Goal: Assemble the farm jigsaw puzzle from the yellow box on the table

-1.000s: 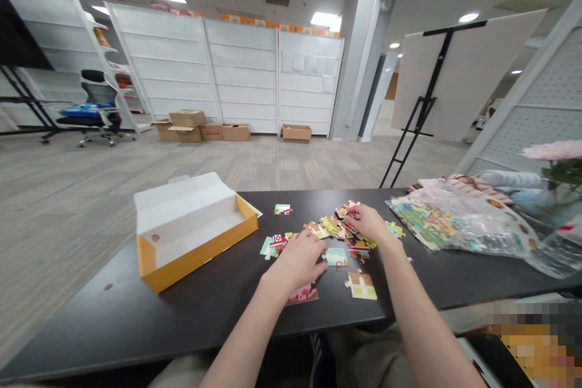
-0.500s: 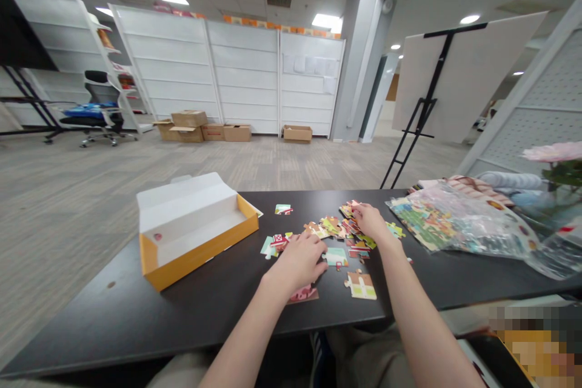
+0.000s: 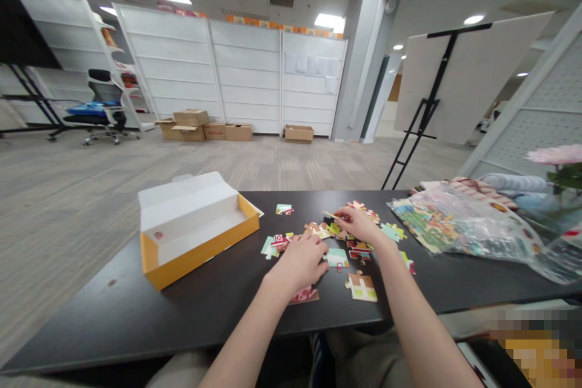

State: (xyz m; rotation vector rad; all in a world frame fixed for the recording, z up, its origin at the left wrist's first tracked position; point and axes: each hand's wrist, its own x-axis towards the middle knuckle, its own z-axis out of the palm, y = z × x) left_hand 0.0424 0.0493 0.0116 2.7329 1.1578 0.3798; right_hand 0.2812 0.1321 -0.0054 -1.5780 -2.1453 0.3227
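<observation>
Sorting step: your right hand (image 3: pixel 361 225) pinches a puzzle piece (image 3: pixel 334 216) (lifted edge-on); left hand (image 3: pixel 300 264) lies flat on the pile (image 3: pixel 345 236). Next: careful placement.

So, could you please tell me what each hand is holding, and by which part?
The right hand pinches a puzzle piece by its near edge. The left hand lies flat on other pieces, holding nothing.

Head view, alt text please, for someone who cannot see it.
A person's right hand pinches a colourful cardboard puzzle piece above scattered pieces, while the left hand rests flat on the black table. An open yellow cardboard box sits to the left, and a clear plastic bag of pieces to the right.
</observation>
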